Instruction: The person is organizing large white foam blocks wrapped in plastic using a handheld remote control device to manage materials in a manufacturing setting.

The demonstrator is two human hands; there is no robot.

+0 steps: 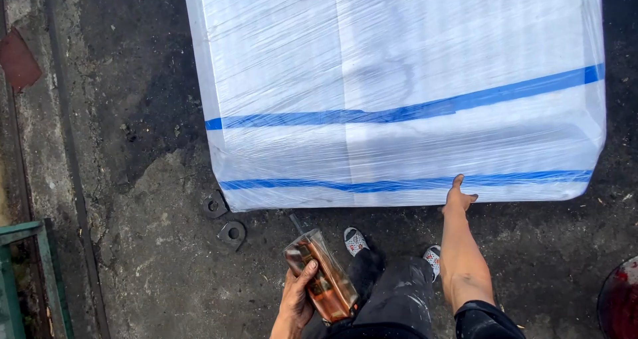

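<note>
Tape roll (pixel 322 279), a clear-wrapped cylinder with an amber-brown sheen, sits in the left hand (pixel 297 298) low in the view, just in front of the person's dark trousers (pixel 392 296). It lies slanted, its upper end pointing away from the body and its lower end near the knee. The fingers (pixel 307 272) are curled around its left side, the thumb lying across the near face, so the roll is gripped from the side with most of its length showing to the right of the fingers. A thin dark stub sticks out of its top end.

Further out, the right hand (pixel 458 196) reaches forward on a straight arm. Its fingers are loosely spread and its fingertips touch the near lower edge of a big wrapped bundle (pixel 399 80); it holds nothing. That bundle is white, covered in shiny stretch film, and crossed by two blue bands (pixel 399 184), one right at the hand and one higher up.

Between the arms, two patterned slippers (pixel 355 240) stand on the dark, stained concrete ground (pixel 153 259). Left of the roll, two small metal plates with holes (pixel 223 219) lie on the ground near the bundle's corner. A green metal frame (pixel 26 272) shows at the left edge and a red round object (pixel 621 302) at the lower right.
</note>
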